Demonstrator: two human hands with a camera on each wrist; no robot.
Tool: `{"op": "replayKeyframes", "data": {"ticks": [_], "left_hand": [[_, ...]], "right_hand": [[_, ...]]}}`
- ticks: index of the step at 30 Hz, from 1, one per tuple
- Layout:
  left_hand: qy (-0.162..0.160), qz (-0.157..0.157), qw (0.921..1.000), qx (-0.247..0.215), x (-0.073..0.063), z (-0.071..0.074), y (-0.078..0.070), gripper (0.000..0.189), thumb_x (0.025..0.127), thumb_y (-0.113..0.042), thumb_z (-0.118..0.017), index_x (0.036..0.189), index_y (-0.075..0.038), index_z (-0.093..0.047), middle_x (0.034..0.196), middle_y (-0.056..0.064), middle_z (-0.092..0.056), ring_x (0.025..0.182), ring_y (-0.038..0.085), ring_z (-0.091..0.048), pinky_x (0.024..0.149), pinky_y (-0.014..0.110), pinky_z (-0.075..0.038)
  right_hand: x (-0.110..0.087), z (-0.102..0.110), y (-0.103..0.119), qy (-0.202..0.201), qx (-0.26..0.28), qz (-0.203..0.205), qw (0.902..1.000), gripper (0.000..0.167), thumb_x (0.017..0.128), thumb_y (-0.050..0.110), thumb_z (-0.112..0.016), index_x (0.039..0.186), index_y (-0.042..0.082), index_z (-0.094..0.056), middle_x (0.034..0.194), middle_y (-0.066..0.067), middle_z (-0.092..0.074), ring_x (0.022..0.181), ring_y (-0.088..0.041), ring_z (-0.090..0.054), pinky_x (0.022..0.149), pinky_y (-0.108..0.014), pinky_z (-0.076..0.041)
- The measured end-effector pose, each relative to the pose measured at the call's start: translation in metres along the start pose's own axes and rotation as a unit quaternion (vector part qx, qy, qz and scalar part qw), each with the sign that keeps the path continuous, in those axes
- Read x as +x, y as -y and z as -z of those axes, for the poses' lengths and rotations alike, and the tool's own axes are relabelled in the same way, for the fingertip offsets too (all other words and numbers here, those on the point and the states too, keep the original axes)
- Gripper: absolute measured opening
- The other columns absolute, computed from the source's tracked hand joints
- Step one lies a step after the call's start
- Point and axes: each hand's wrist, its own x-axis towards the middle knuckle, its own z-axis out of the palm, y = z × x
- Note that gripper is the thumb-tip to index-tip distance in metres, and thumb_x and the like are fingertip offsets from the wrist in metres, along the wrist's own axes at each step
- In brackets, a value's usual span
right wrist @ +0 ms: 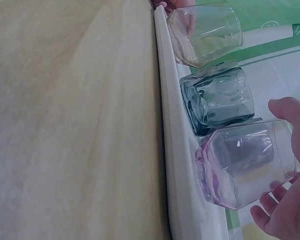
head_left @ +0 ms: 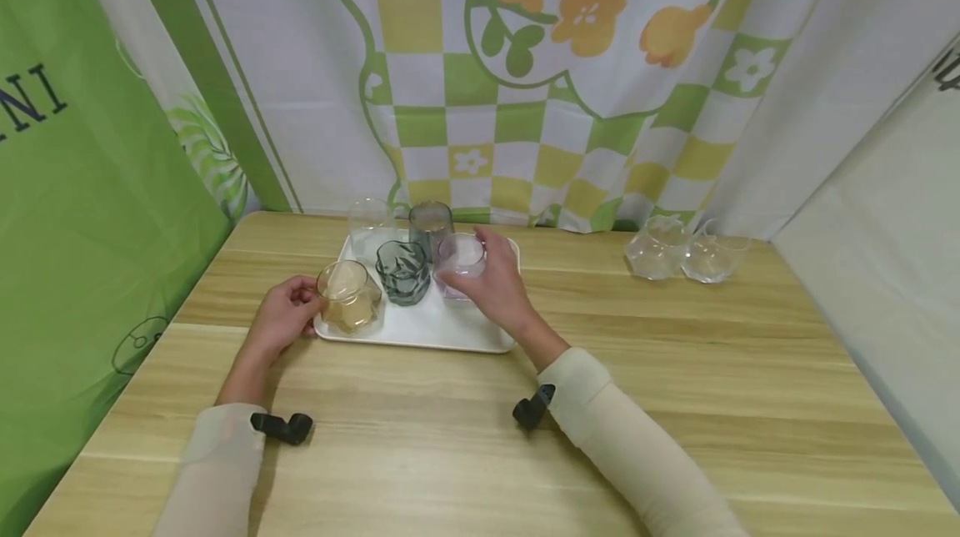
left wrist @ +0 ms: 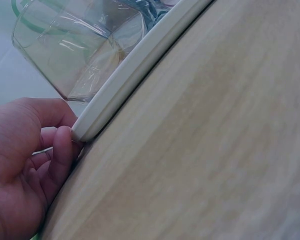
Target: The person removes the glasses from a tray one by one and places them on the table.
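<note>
On a white tray (head_left: 420, 335) stand several drinking glasses. My left hand (head_left: 285, 316) is at the tray's near left corner, beside an amber glass (head_left: 351, 303); its curled fingers pinch the tray's rim (left wrist: 107, 107) in the left wrist view. Around the upper part of a pale pink glass (head_left: 463, 266) is my right hand (head_left: 495, 283). In the right wrist view its thumb (right wrist: 285, 107) stands apart from the pink glass (right wrist: 230, 170), and the other fingers are by the rim. A dark green-grey glass (head_left: 403, 274) sits between the amber and pink ones.
Toward the tray's back stand a clear glass (head_left: 371, 228) and a smoky grey glass (head_left: 431, 224). Two clear glasses (head_left: 656, 249) sit at the far right of the wooden table (head_left: 450, 445). A patterned curtain (head_left: 495, 120) hangs along the table's back edge.
</note>
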Motion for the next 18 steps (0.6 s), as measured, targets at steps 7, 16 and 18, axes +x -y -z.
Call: {"op": "replayKeyframes", "data": {"ticks": [7,16,18], "left_hand": [[0.001,0.000,1.0000,-0.001,0.0002,-0.0003,-0.0006,0.031,0.095,0.001,-0.062,0.124,0.012,-0.056,0.092,0.011,-0.053,0.062,0.011,-0.054,0.050,0.023,-0.053],[0.003,0.006,1.0000,-0.002,-0.0005,-0.0002,-0.0004,0.033,0.096,-0.001,-0.064,0.125,0.012,-0.056,0.094,0.012,-0.053,0.063,0.011,-0.054,0.050,0.023,-0.054],[0.002,0.005,1.0000,-0.001,-0.0001,-0.0001,-0.0002,0.033,0.096,-0.001,-0.064,0.125,0.012,-0.056,0.094,0.012,-0.053,0.063,0.011,-0.054,0.050,0.023,-0.054]], "right_hand": [[0.0030,-0.0020,0.0043,-0.002,-0.019,0.000,0.9998,0.088,0.080,0.028,-0.089,0.150,0.000,-0.044,0.141,-0.024,-0.048,0.129,-0.034,-0.045,0.106,-0.047,-0.044],[0.0044,-0.0021,0.0049,0.005,-0.043,-0.009,0.9990,0.082,0.082,0.030,-0.088,0.147,0.001,-0.049,0.138,-0.019,-0.050,0.127,-0.033,-0.048,0.105,-0.046,-0.045],[0.0051,-0.0017,0.0047,0.008,-0.047,-0.011,0.9988,0.082,0.082,0.031,-0.088,0.147,0.001,-0.048,0.138,-0.019,-0.050,0.127,-0.033,-0.048,0.105,-0.046,-0.045]]}}
